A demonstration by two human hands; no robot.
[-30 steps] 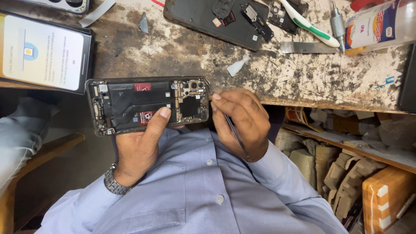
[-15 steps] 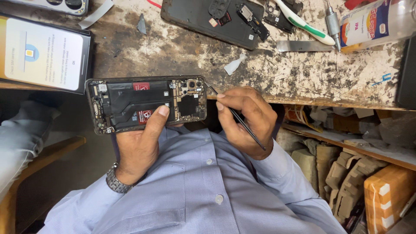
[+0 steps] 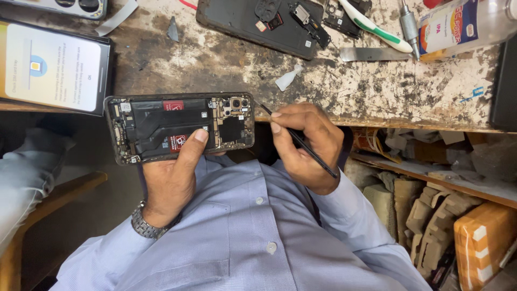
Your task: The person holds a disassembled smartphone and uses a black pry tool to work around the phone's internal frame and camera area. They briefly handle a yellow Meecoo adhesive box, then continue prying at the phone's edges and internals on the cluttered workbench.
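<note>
My left hand (image 3: 172, 178) holds an opened phone (image 3: 161, 126) by its underside just off the workbench edge. The phone's battery, circuit board and camera modules are exposed, and my thumb rests on the battery. My right hand (image 3: 307, 134) grips a thin black pointed tool (image 3: 318, 160) like a pen. The tool's tip sits right beside the phone's camera end, and I cannot tell whether it touches. A metal watch (image 3: 145, 226) is on my left wrist.
The worn, stained workbench (image 3: 377, 97) carries a lit-screen phone (image 3: 51, 67) at left, a black phone back cover with loose parts (image 3: 253, 24), a white-green brush (image 3: 377, 27), a metal blade (image 3: 371, 54) and a bottle (image 3: 463, 24). Below right, shelves hold cardboard pieces (image 3: 431, 215).
My right hand has drawn slightly right, away from the phone's board, and the tool tip has risen toward the phone's upper corner. My left hand keeps its hold on the phone.
</note>
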